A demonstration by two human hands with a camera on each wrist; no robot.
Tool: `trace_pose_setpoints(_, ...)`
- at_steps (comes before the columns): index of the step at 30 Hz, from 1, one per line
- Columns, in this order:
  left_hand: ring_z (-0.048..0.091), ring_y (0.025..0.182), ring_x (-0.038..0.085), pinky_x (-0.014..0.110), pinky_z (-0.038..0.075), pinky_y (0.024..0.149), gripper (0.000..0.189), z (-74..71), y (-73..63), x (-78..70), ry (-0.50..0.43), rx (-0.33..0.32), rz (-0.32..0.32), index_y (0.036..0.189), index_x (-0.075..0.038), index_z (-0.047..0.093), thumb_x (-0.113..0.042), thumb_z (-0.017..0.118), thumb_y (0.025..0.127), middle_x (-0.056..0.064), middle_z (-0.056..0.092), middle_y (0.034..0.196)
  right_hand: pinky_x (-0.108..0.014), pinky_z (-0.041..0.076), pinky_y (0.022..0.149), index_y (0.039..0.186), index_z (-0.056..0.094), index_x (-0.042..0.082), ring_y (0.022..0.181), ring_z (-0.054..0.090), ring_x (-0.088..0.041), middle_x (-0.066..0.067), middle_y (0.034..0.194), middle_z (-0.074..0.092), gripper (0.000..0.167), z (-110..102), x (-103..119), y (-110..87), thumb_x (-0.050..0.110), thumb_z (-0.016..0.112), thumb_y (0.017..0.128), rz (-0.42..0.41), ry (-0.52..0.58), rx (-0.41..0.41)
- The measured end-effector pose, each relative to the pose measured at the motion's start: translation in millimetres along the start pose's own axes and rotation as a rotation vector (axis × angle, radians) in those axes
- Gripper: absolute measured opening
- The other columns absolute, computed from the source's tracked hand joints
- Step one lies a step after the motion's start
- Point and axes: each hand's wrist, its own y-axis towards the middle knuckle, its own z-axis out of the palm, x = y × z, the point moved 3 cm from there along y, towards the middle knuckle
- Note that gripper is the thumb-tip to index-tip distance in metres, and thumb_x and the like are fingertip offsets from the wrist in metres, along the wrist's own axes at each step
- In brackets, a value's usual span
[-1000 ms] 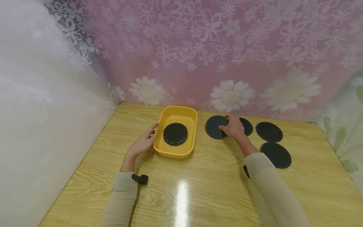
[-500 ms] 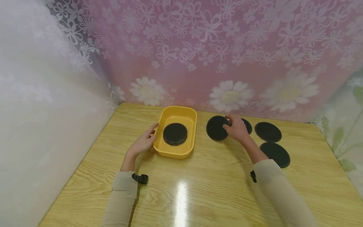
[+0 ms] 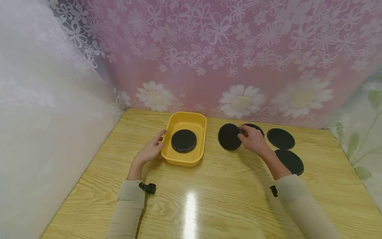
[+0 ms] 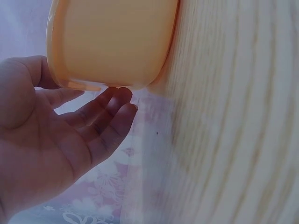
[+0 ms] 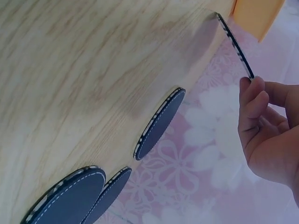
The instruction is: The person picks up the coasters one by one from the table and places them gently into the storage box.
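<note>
My right hand (image 3: 253, 139) pinches a round black coaster (image 3: 229, 136) at its right edge. In the right wrist view that coaster (image 5: 236, 44) appears nearly edge-on, tilted, its far edge close over the table and a shadow beside it. My left hand (image 3: 150, 149) holds the left side of a yellow tray (image 3: 182, 162), thumb and fingers at its small side handle. In the left wrist view the fingers (image 4: 112, 126) lie curved against the tray's outer wall (image 4: 112, 42). Inside the tray lies a stack of black coasters (image 3: 183, 140).
Another coaster (image 3: 257, 128) lies behind the right hand, partly hidden. Farther right, two more coasters lie flat, a back one (image 3: 281, 138) and a front one (image 3: 290, 161) partly covered by the forearm. A floral cloth backdrop (image 3: 191, 76) rises behind the wooden table (image 3: 167, 199).
The right hand has drawn slightly right and toward me, and the coaster it pinches has come up from lying flat to a tilt. The left hand and tray have stayed in place.
</note>
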Motion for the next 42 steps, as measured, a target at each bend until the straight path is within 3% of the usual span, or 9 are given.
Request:
trace_pose_setpoints(3,0.04,0.135,0.046,0.055,0.039,0.102,0.061,-0.8,1.9,2.3,0.011,-0.002,0.007,0.159,-0.002,0.017,-0.005,0.037,0.102,0.033,0.035,0.149,-0.036,0.052,0.057,0.143,0.047,-0.004,0.063,0.069,-0.03,-0.026,0.102,0.07,0.047,-2.5,-0.6,-4.4,0.016,0.054,0.1,0.006,0.026,0.016)
trace_pose_setpoints(7,0.038,0.136,0.045,0.057,0.038,0.103,0.061,-1.0,12.5,19.4,0.015,-0.007,0.012,0.159,-0.003,0.015,-0.005,0.037,0.102,0.032,0.034,0.15,-0.034,0.051,0.052,0.141,0.047,-0.006,0.063,0.068,-0.034,-0.024,0.095,0.071,0.047,-3.9,-1.5,-9.4,0.014,0.056,0.1,0.017,0.062,0.03)
trace_pose_setpoints(10,0.039,0.135,0.045,0.058,0.038,0.103,0.061,0.1,19.9,34.1,0.007,-0.015,0.018,0.16,-0.006,0.015,-0.006,0.037,0.103,0.031,0.034,0.15,-0.037,0.051,0.051,0.141,0.047,-0.007,0.064,0.067,-0.037,-0.024,0.091,0.07,0.047,-3.8,-2.3,-13.2,0.013,0.057,0.099,0.037,0.11,0.035)
trace_pose_setpoints(15,0.041,0.135,0.041,0.054,0.04,0.101,0.062,1.4,20.5,40.1,0.001,-0.023,0.023,0.16,-0.011,0.017,-0.009,0.039,0.103,0.026,0.036,0.151,-0.047,0.052,0.056,0.142,0.045,-0.007,0.065,0.066,-0.041,-0.026,0.091,0.071,0.049,-2.7,-5.0,-19.0,0.013,0.059,0.099,0.075,0.198,0.025)
trace_pose_setpoints(24,0.042,0.134,0.039,0.051,0.041,0.099,0.062,2.5,18.7,38.3,0.008,-0.028,0.022,0.16,-0.013,0.02,-0.01,0.039,0.102,0.025,0.037,0.15,-0.037,0.049,0.053,0.145,0.042,-0.004,0.056,0.061,-0.03,-0.012,0.08,0.072,0.055,-3.2,-5.6,-21.3,0.02,0.062,0.099,0.125,0.428,0.003)
trace_pose_setpoints(30,0.041,0.135,0.041,0.053,0.04,0.1,0.061,2.0,20.4,42.5,0.006,-0.028,0.023,0.16,-0.011,0.018,-0.009,0.039,0.103,0.026,0.036,0.151,-0.032,0.045,0.054,0.149,0.035,-0.005,0.053,0.054,-0.014,0.0,0.081,0.072,0.06,3.1,1.8,-20.0,0.021,0.06,0.101,0.154,0.608,0.054)
trace_pose_setpoints(34,0.04,0.135,0.044,0.054,0.04,0.1,0.062,2.1,21.7,43.4,-0.008,-0.01,0.014,0.16,-0.008,0.016,-0.008,0.038,0.103,0.03,0.034,0.151,-0.028,0.041,0.054,0.151,0.032,-0.005,0.051,0.05,-0.007,0.0,0.083,0.072,0.061,13.0,8.4,-16.9,0.019,0.058,0.101,0.169,0.728,0.092)
trace_pose_setpoints(41,0.042,0.131,0.047,0.051,0.042,0.097,0.062,-1.5,5.0,11.3,-0.007,0.009,0.027,0.158,0.001,0.016,-0.003,0.038,0.1,0.035,0.035,0.147,-0.025,0.035,0.048,0.149,0.039,-0.003,0.046,0.044,-0.006,0.001,0.08,0.073,0.056,29.6,27.5,-6.2,0.018,0.059,0.101,0.165,0.766,0.12)
trace_pose_setpoints(42,0.041,0.132,0.047,0.052,0.042,0.098,0.062,-1.7,5.7,13.0,-0.006,0.006,0.032,0.158,0.001,0.016,-0.003,0.037,0.1,0.034,0.035,0.147,-0.025,0.033,0.047,0.148,0.04,-0.003,0.044,0.042,-0.006,0.002,0.079,0.073,0.055,31.8,31.0,-4.4,0.018,0.059,0.101,0.164,0.76,0.124)
